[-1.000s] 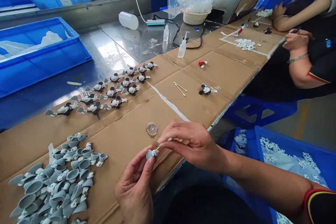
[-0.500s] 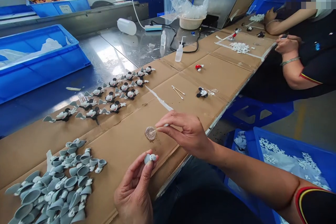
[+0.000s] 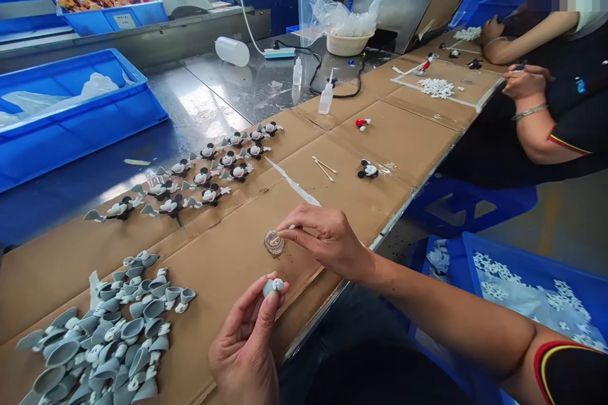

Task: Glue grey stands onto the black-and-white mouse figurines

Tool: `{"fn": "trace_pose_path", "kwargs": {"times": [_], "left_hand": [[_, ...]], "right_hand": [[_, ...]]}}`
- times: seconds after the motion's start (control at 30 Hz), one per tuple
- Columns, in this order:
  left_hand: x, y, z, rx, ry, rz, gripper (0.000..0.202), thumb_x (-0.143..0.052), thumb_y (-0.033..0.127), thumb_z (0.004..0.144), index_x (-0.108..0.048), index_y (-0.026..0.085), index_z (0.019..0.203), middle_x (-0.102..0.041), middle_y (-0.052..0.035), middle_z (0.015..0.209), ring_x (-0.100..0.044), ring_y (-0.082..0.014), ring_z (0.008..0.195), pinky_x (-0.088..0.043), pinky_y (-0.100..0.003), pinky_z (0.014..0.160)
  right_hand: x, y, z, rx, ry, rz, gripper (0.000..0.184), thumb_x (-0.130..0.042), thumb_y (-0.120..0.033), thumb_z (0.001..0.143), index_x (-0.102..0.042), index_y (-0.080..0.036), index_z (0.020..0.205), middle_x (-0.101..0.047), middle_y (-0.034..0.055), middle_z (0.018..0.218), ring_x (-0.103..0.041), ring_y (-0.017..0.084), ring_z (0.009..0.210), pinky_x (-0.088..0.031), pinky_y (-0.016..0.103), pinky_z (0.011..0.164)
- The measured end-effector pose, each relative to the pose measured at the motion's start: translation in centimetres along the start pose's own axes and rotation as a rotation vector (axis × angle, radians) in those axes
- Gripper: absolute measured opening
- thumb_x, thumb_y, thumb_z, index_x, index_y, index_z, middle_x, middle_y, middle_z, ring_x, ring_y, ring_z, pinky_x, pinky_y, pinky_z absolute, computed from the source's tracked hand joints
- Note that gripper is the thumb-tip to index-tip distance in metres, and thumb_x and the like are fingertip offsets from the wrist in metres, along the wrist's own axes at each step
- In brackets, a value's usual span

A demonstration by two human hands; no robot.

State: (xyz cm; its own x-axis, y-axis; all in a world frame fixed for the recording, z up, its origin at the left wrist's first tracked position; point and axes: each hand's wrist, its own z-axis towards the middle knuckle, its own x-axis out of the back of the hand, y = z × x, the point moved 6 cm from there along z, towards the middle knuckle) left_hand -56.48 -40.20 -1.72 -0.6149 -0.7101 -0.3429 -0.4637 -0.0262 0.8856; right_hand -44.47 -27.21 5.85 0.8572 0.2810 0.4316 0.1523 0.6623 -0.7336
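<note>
Between the thumb and fingers of my left hand (image 3: 247, 345) is a small grey toy part with a white gloved hand (image 3: 274, 286). My right hand (image 3: 335, 243) pinches a cotton swab (image 3: 276, 238), mostly hidden by the fingers, with its lower end in a small clear round dish (image 3: 272, 249). A heap of similar grey parts with white hands (image 3: 107, 348) lies to the left. Beyond it stand rows of black-and-white mouse figures (image 3: 209, 195), several joined to grey parts.
Two loose cotton swabs (image 3: 323, 169), a mouse head (image 3: 367, 169) and a red piece (image 3: 362, 123) lie on the cardboard (image 3: 228, 266). A squeeze bottle (image 3: 325, 100) stands farther back. At right, a co-worker's hands (image 3: 525, 82) are busy above the table edge. A blue crate (image 3: 527, 253) holds white pieces.
My right hand has shifted slightly left, bringing the swab further over the dish. My left hand keeps hold of the grey part. The whole view has moved a little.
</note>
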Motion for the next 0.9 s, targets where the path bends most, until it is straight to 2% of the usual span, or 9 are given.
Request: {"fn": "trace_pose_path", "kwargs": {"times": [0.13,0.23,0.4,0.63,0.9], "left_hand": [[-0.1,0.0,0.0,0.008,-0.012,-0.005,0.031,-0.089,0.028,0.059,-0.077,0.016,0.084,-0.077,-0.0084,0.085,-0.074,-0.0198,0.073,-0.061,-0.024,0.074],[-0.2,-0.1,0.0,0.01,-0.023,-0.001,0.031,-0.088,0.028,0.061,-0.077,0.016,0.087,-0.077,-0.0086,0.087,-0.074,-0.0191,0.075,-0.06,-0.024,0.075],[-0.2,-0.2,0.0,0.022,-0.038,0.001,0.032,-0.087,0.029,0.063,-0.077,0.016,0.09,-0.077,-0.0083,0.087,-0.074,-0.019,0.077,-0.06,-0.024,0.078],[0.0,-0.3,-0.1,0.033,-0.048,0.004,0.03,-0.086,0.027,0.066,-0.076,0.016,0.093,-0.077,-0.0085,0.089,-0.074,-0.0204,0.079,-0.06,-0.026,0.077],[0.1,-0.2,-0.1,0.014,-0.051,0.005,0.027,-0.084,0.025,0.068,-0.076,0.017,0.093,-0.077,-0.0073,0.089,-0.074,-0.0208,0.08,-0.061,-0.024,0.075]], "right_hand": [[0.7,0.4,-0.1,-0.096,0.062,0.072,0.008,-0.066,-0.017,0.089,-0.071,-0.016,0.083,-0.07,0.001,0.081,-0.064,0.011,0.078,-0.05,0.023,0.076],[1.2,0.2,-0.3,-0.176,0.106,0.222,0.007,-0.069,-0.018,0.087,-0.072,-0.016,0.081,-0.069,0.0005,0.078,-0.062,0.01,0.073,-0.05,0.021,0.07],[1.1,-1.0,-0.7,-0.274,0.041,0.432,0.006,-0.071,-0.014,0.083,-0.073,-0.015,0.078,-0.067,-0.0008,0.073,-0.061,0.008,0.067,-0.051,0.018,0.064],[1.0,-1.7,-1.1,-0.23,-0.026,0.359,0.009,-0.07,-0.008,0.082,-0.073,-0.015,0.079,-0.069,-0.0009,0.077,-0.062,0.008,0.072,-0.05,0.017,0.069],[0.7,-1.7,-1.2,-0.205,-0.058,0.338,0.007,-0.07,-0.009,0.084,-0.072,-0.014,0.08,-0.069,0.0001,0.078,-0.063,0.009,0.075,-0.049,0.018,0.069]]}}
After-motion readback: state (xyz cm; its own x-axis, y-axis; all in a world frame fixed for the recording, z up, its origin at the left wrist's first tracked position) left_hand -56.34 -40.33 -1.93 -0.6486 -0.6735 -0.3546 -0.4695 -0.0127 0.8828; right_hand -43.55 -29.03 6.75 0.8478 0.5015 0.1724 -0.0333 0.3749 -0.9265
